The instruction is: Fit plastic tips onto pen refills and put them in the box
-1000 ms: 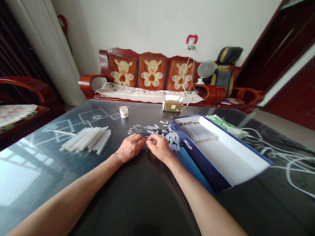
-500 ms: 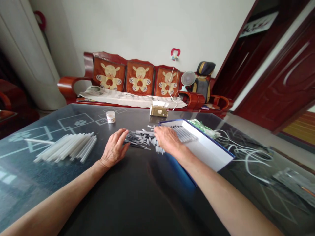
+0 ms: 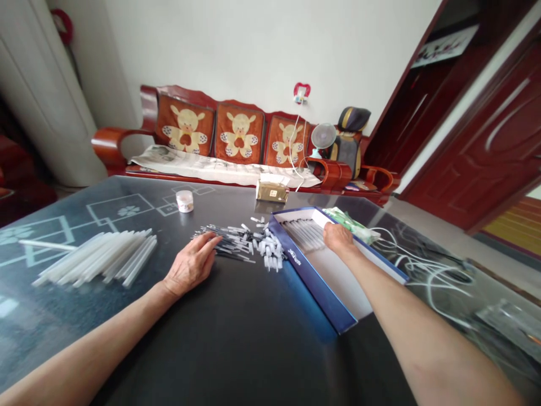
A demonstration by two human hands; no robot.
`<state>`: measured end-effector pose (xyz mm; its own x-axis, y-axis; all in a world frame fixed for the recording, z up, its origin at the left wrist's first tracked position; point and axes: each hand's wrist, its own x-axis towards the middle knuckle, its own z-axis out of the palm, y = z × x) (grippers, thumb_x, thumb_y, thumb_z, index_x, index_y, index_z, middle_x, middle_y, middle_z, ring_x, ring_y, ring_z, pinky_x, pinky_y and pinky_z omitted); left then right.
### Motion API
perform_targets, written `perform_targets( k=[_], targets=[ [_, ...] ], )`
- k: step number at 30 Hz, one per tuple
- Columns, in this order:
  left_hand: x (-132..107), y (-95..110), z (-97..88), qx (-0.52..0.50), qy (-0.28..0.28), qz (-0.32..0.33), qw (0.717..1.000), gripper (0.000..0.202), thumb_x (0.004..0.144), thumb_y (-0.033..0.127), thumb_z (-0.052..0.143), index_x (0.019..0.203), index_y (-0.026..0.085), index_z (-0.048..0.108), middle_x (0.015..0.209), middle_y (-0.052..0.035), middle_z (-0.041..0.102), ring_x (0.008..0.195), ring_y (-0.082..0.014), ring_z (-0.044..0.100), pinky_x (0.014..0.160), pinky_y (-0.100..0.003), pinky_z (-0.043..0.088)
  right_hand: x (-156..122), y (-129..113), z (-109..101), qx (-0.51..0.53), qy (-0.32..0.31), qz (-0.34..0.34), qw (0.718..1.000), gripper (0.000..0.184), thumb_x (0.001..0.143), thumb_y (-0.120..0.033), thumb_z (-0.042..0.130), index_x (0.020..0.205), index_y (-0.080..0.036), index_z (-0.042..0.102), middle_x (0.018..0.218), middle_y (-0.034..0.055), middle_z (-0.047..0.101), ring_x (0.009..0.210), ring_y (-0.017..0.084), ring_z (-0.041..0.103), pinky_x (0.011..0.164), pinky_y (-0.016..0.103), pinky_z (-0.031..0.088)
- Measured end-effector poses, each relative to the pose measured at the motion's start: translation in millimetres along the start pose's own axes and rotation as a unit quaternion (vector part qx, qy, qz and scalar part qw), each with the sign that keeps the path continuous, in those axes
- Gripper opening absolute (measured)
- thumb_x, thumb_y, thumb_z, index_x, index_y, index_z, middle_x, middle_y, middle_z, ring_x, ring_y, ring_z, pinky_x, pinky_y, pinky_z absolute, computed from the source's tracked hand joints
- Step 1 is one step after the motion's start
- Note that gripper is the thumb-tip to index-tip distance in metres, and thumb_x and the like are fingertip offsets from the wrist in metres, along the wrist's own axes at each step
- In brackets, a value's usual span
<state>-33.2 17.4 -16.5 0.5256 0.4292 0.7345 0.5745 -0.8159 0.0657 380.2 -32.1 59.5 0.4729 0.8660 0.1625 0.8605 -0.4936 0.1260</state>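
Observation:
My left hand (image 3: 193, 265) rests on the table with fingers loosely spread, their tips at the near left edge of a pile of thin dark rods (image 3: 230, 242) resembling pen refills. Small whitish translucent plugs (image 3: 270, 248) lie heaped at the pile's right end. Over the shallow blue box (image 3: 315, 290) with a white inside is my right hand (image 3: 338, 237), its fingers curled closed beside a row of slim translucent grey pens or tubes (image 3: 305, 232). Anything in those fingers is hidden. A stack of white translucent tubes (image 3: 99, 256) lies at the left.
On the dark glossy table (image 3: 220, 338) stand a small white tub (image 3: 185, 201) and a tissue box (image 3: 271, 190). Right of the blue box are a green-and-white packet (image 3: 349, 223), white cables (image 3: 422, 265) and a clear plastic bag (image 3: 511, 321). A wooden sofa (image 3: 112, 144) stands behind.
My right hand has moved right, from the heap of small plugs to inside the blue box. My left hand has shifted slightly down and left in view, staying by the dark rods.

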Motion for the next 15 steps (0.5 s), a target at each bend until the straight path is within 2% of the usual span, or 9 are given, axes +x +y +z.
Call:
perform_targets(
  k=[5, 9, 12, 15],
  targets=[
    [-0.2, 0.8, 0.2, -0.003, -0.004, 0.004, 1.0, 0.03, 0.092, 0.017, 0.042, 0.118, 0.017, 0.057, 0.108, -0.0102, 0.062, 0.098, -0.018, 0.061, 0.087, -0.03, 0.054, 5.2, -3.7, 0.0, -0.008, -0.016, -0.011, 1.0, 0.031, 0.09, -0.016, 0.046, 0.11, -0.006, 0.067, 0.104, 0.0254, 0.066, 0.097, 0.027, 0.065, 0.079, 0.035, 0.044],
    [0.9, 3.7, -2.7, 0.007, -0.033, -0.014, 0.999, 0.028, 0.092, 0.016, 0.04, 0.108, 0.017, 0.062, 0.093, -0.0074, 0.064, 0.086, -0.0156, 0.062, 0.078, -0.027, 0.054, 6.1, -7.1, -10.2, -0.012, -0.01, -0.008, 1.0, 0.031, 0.087, -0.016, 0.047, 0.106, -0.005, 0.069, 0.111, 0.0284, 0.062, 0.098, 0.032, 0.064, 0.073, 0.037, 0.044],
    [1.7, 5.9, -5.1, 0.024, -0.065, -0.03, 0.997, 0.027, 0.091, 0.018, 0.041, 0.104, 0.017, 0.065, 0.086, -0.0067, 0.063, 0.081, -0.0157, 0.061, 0.074, -0.027, 0.053, 2.3, -18.9, -29.2, 0.023, 0.053, -0.042, 0.997, 0.032, 0.089, -0.024, 0.046, 0.107, -0.011, 0.069, 0.107, 0.0245, 0.064, 0.091, 0.03, 0.065, 0.069, 0.037, 0.042],
    [1.5, 7.1, -5.9, 0.041, -0.08, -0.055, 0.994, 0.027, 0.091, 0.017, 0.041, 0.103, 0.016, 0.065, 0.088, -0.0071, 0.063, 0.082, -0.0168, 0.06, 0.076, -0.029, 0.053, -21.9, -50.8, -52.5, 0.089, 0.151, -0.133, 0.975, 0.027, 0.088, -0.024, 0.048, 0.103, -0.014, 0.069, 0.096, 0.0186, 0.068, 0.084, 0.026, 0.064, 0.071, 0.035, 0.041]
  ],
)
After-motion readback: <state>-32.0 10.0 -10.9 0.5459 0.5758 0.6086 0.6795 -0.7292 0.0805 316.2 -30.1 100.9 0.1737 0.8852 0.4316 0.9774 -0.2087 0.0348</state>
